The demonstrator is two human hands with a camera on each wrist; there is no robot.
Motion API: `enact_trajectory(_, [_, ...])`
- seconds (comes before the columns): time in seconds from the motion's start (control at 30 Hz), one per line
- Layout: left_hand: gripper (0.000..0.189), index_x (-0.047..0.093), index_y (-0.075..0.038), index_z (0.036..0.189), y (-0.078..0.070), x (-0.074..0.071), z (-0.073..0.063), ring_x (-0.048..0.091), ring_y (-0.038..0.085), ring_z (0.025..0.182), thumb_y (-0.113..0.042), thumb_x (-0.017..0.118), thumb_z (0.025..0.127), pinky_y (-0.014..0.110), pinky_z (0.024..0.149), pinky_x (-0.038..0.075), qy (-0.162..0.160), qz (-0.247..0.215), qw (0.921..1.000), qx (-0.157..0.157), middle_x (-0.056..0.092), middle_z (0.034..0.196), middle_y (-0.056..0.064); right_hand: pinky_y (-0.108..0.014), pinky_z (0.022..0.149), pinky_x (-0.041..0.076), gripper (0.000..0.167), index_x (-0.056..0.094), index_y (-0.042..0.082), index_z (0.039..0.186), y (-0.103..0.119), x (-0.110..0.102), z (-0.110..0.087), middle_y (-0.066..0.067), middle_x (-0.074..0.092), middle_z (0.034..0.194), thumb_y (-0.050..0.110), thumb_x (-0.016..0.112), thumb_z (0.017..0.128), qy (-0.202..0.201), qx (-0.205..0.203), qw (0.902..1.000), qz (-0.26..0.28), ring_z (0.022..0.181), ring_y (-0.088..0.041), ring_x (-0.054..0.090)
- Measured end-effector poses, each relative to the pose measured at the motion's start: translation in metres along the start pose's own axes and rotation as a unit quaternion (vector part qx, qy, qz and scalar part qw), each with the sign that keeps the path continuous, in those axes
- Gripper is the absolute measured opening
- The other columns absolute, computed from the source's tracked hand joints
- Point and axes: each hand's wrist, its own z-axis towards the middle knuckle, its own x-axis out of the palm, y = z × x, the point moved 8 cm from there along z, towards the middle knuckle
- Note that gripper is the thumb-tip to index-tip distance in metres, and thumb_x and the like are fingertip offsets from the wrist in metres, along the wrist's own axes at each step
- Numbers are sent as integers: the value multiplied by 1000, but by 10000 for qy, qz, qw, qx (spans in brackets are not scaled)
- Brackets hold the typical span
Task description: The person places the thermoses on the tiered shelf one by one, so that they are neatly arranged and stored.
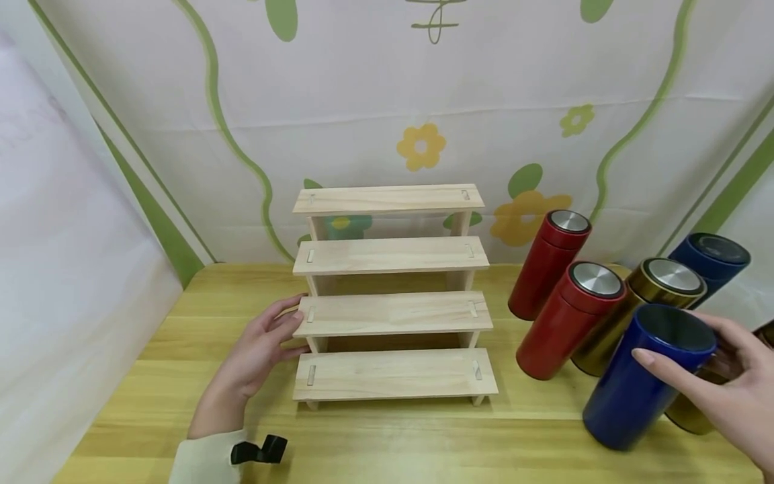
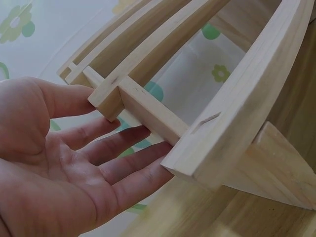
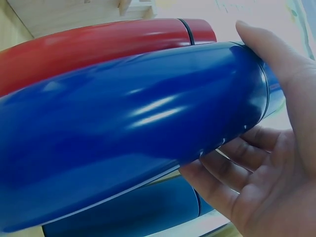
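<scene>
A pale wooden tiered shelf (image 1: pixel 396 312) stands on the table. My left hand (image 1: pixel 272 336) is at its left side, thumb and index finger pinching the end of a step (image 2: pixel 106 101), the other fingers reaching under against the side. On the right, my right hand (image 1: pixel 725 383) grips a glossy blue thermos bottle (image 3: pixel 128 123) near its dark top, thumb on the near side and fingers round the far side. Close beside that bottle stand a red bottle (image 1: pixel 559 326) and a gold bottle (image 1: pixel 611 329), both with silver-topped lids.
Another red bottle (image 1: pixel 544 269) stands farther back, right of the shelf. A second blue bottle (image 1: pixel 710 259) is behind the gold one. My right hand partly hides a further gold bottle (image 1: pixel 689 411). A white patterned cloth (image 1: pixel 363 87) hangs behind the wooden table (image 1: pixel 387 444).
</scene>
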Motion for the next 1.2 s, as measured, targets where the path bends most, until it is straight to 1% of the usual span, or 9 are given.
enact_trajectory(0.27, [61,31,-9,168,0,-1,-1,62,16,132,-33,51,116,53,109,58,-29,-1,10000,-4,43,166,24,0,64,45,53,57,42,118,5,-2,-3,40,54,97,15,91,88,-148,65,9998,153,78,24,56])
enact_trajectory(0.33, [61,31,-10,168,-1,-1,-2,62,16,132,-32,51,116,53,109,58,-43,-14,10000,-17,43,166,24,1,65,46,55,58,42,118,8,-4,-3,40,56,97,12,92,87,-241,-48,9994,239,79,24,57])
enact_trajectory(0.47, [61,32,-9,168,-1,-1,-3,62,18,133,-33,51,115,54,110,57,-50,-26,10000,-23,43,166,23,2,70,46,62,62,42,119,17,-11,-6,38,60,102,1,91,83,-499,-453,9968,438,81,21,59])
enact_trajectory(0.57, [62,31,-8,168,-1,0,-3,61,20,135,-32,51,115,57,110,56,-34,-35,10000,-8,43,166,24,1,70,46,66,66,40,120,27,-17,-10,36,65,103,-8,89,80,-700,-700,9931,627,82,16,60])
enact_trajectory(0.7, [61,31,-9,168,-1,0,-4,59,23,137,-32,51,116,58,111,55,-41,-19,10000,-14,42,166,24,1,71,48,69,70,36,121,44,-23,-14,32,70,104,-16,85,78,-811,-969,9878,915,83,13,63])
enact_trajectory(0.87, [60,32,-10,168,0,-2,-4,58,25,139,-32,51,116,58,112,55,-51,-32,10000,-34,42,166,23,1,75,49,71,73,31,121,67,-27,-14,27,73,107,-21,83,74,-820,-1282,9823,1090,85,11,66])
enact_trajectory(1.0, [60,32,-11,168,1,-2,-3,59,26,139,-33,51,115,57,111,56,-68,-15,10000,-62,43,167,22,0,75,50,70,73,26,123,83,-26,-13,25,72,110,-21,86,72,-638,-1485,9814,1031,84,10,67])
enact_trajectory(1.13, [60,32,-11,168,2,-1,-2,59,26,139,-33,51,115,57,112,55,-77,-37,9999,-73,43,167,23,-2,75,53,69,73,13,128,99,-24,-11,20,74,117,-22,86,71,-429,-1744,9784,1024,88,8,69])
enact_trajectory(1.2, [60,32,-10,168,2,0,-2,58,26,139,-32,51,115,57,112,55,-69,-75,9999,-70,43,167,23,-3,78,54,69,72,6,130,107,-24,-9,16,76,117,-24,85,69,-391,-1887,9754,1073,89,5,71])
